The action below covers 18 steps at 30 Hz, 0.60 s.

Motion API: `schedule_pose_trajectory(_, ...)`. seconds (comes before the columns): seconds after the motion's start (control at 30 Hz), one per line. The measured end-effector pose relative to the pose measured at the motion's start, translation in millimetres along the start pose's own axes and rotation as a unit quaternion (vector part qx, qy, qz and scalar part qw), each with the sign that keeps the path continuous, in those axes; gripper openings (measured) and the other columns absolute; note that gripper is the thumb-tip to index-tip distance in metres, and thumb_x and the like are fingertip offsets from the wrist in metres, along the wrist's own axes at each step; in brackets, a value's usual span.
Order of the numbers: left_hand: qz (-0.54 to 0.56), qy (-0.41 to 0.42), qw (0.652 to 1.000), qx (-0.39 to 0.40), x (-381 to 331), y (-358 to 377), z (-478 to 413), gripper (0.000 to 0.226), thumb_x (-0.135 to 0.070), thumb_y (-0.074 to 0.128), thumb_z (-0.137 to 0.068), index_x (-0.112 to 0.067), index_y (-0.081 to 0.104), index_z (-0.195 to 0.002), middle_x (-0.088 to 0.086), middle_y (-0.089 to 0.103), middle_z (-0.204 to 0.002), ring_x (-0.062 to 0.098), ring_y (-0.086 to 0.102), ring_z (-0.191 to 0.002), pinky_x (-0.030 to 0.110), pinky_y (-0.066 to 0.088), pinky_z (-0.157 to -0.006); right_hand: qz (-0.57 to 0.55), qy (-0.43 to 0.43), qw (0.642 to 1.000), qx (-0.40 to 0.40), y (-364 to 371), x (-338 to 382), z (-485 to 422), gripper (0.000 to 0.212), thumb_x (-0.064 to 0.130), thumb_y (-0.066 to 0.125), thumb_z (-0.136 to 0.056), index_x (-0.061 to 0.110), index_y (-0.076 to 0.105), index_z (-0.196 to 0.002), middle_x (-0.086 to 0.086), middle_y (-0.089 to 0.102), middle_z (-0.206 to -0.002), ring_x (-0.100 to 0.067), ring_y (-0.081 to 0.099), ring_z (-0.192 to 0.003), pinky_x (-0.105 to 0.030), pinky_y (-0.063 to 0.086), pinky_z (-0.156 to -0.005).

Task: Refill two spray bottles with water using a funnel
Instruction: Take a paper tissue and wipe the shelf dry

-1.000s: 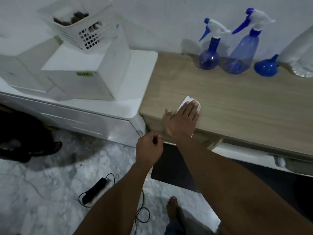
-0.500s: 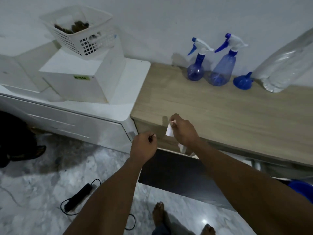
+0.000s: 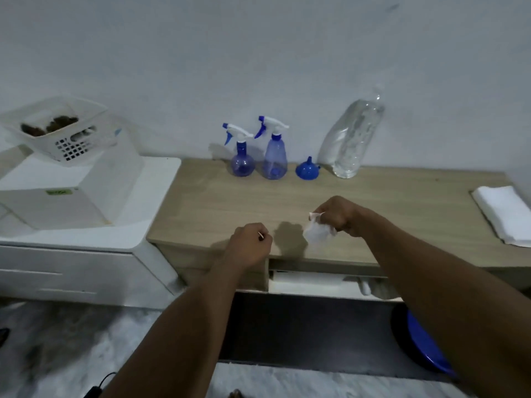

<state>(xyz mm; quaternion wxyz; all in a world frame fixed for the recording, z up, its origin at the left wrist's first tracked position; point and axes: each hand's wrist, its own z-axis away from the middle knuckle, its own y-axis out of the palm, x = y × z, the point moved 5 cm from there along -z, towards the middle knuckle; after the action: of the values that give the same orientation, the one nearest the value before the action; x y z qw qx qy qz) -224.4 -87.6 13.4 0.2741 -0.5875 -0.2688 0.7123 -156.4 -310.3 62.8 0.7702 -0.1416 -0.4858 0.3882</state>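
Left hand (image 3: 249, 245) curled; right hand (image 3: 337, 215) clenched

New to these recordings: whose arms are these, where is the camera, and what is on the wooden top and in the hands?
No machine: a person's two bare arms, filmed by one wide-angle camera worn on their head, looking down. On the light wooden cabinet top stand a round translucent blue spray bottle, a taller translucent blue spray bottle, a blue plastic funnel standing spout up, and a large clear plastic bottle. A folded white cloth lies at the right. The right hand grips a crumpled white tissue; the left hand pinches a small thin stick I cannot identify.
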Motion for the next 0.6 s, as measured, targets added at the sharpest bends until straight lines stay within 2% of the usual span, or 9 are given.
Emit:
schedule_pose_trajectory(0.07, -0.002, 0.007, 1.000, 0.008, -31.7, 16.7, -2.8, 0.013, -0.035, 0.058, -0.088, -0.030, 0.069, -0.085, -0.004, 0.072, -0.091, 0.017, 0.064, -0.088, 0.024, 0.042, -0.075, 0.007, 0.014, 1.000, -0.020, -29.2, -24.5, 13.0, 0.022, 0.000, 0.054, -0.089, 0.004, 0.075, -0.095, -0.021, 0.063, -0.089, -0.028, 0.054, -0.073, -0.030, 0.042, -0.054)
schedule_pose_trajectory(0.13, 0.000, 0.018, 1.000, 0.017, -62.8, 34.1, -4.4, 0.012, -0.037, 0.059, -0.084, -0.031, 0.069, -0.081, -0.004, 0.072, -0.092, 0.018, 0.065, -0.090, 0.025, 0.046, -0.078, -0.002, 0.029, 0.999, -0.031, -55.1, -49.2, 25.1, 0.020, 0.002, 0.055, -0.092, 0.007, 0.073, -0.099, -0.016, 0.063, -0.088, -0.028, 0.058, -0.075, -0.032, 0.049, -0.055)
schedule_pose_trajectory(0.2, 0.013, 0.028, 0.999, 0.026, -93.7, 52.2, -5.1, 0.012, -0.036, 0.063, -0.082, -0.027, 0.072, -0.081, -0.004, 0.073, -0.087, 0.018, 0.067, -0.089, 0.027, 0.051, -0.081, -0.023, 0.037, 0.998, -0.042, -76.9, -70.0, 38.5, 0.014, 0.005, 0.060, -0.093, 0.003, 0.071, -0.102, -0.014, 0.064, -0.081, -0.025, 0.063, -0.068, -0.031, 0.051, -0.055)
schedule_pose_trajectory(0.27, 0.044, 0.030, 0.997, 0.048, -124.1, 71.4, -4.2, 0.010, -0.031, 0.068, -0.081, -0.025, 0.074, -0.086, -0.005, 0.072, -0.082, 0.017, 0.068, -0.085, 0.026, 0.052, -0.078, -0.025, 0.028, 0.997, -0.062, -95.4, -87.0, 49.5, 0.017, 0.008, 0.066, -0.091, -0.004, 0.068, -0.103, -0.017, 0.064, -0.076, -0.023, 0.061, -0.058, -0.027, 0.042, -0.049)
schedule_pose_trajectory(0.33, 0.073, 0.038, 0.994, 0.078, -151.6, 91.8, -3.0, 0.013, -0.031, 0.075, -0.078, -0.026, 0.073, -0.090, -0.004, 0.071, -0.081, 0.017, 0.069, -0.084, 0.026, 0.053, -0.077, -0.032, 0.020, 0.996, -0.075, -110.6, -99.8, 58.2, 0.022, 0.009, 0.071, -0.087, -0.008, 0.069, -0.101, -0.019, 0.061, -0.076, -0.025, 0.054, -0.058, -0.026, 0.035, -0.046)
schedule_pose_trajectory(0.4, 0.077, 0.049, 0.991, 0.098, -173.4, 110.2, -3.1, 0.021, -0.030, 0.078, -0.076, -0.026, 0.074, -0.096, -0.002, 0.072, -0.084, 0.017, 0.071, -0.085, 0.027, 0.056, -0.082, -0.041, 0.016, 0.996, -0.082, -124.7, -110.3, 67.2, 0.021, 0.010, 0.075, -0.084, -0.005, 0.072, -0.099, -0.018, 0.061, -0.078, -0.026, 0.052, -0.063, -0.027, 0.039, -0.046)
schedule_pose_trajectory(0.47, 0.068, 0.055, 0.990, 0.106, -189.1, 124.0, -4.8, 0.025, -0.029, 0.079, -0.075, -0.025, 0.074, -0.100, 0.000, 0.074, -0.085, 0.017, 0.072, -0.085, 0.028, 0.057, -0.082, -0.054, 0.017, 0.995, -0.084, -138.1, -121.3, 76.0, 0.021, 0.006, 0.075, -0.084, -0.005, 0.074, -0.101, -0.020, 0.065, -0.083, -0.027, 0.059, -0.067, -0.031, 0.052, -0.052)
schedule_pose_trajectory(0.53, 0.054, 0.060, 0.990, 0.117, -200.3, 134.2, -8.3, 0.023, -0.029, 0.079, -0.075, -0.026, 0.073, -0.097, 0.002, 0.074, -0.085, 0.018, 0.071, -0.082, 0.027, 0.056, -0.078, -0.072, 0.026, 0.994, -0.081, -150.8, -135.4, 85.2, 0.022, -0.003, 0.068, -0.085, -0.009, 0.072, -0.106, -0.029, 0.068, -0.096, -0.033, 0.067, -0.078, -0.040, 0.062, -0.071)
schedule_pose_trajectory(0.6, 0.038, 0.065, 0.988, 0.132, -210.9, 141.1, -12.9, 0.019, -0.027, 0.078, -0.075, -0.028, 0.072, -0.093, 0.002, 0.073, -0.083, 0.019, 0.070, -0.080, 0.026, 0.055, -0.076, -0.081, 0.048, 0.992, -0.080, -163.7, -151.0, 94.3, 0.024, -0.010, 0.058, -0.087, -0.013, 0.069, -0.108, -0.034, 0.067, -0.109, -0.041, 0.070, -0.096, -0.048, 0.059, -0.087)
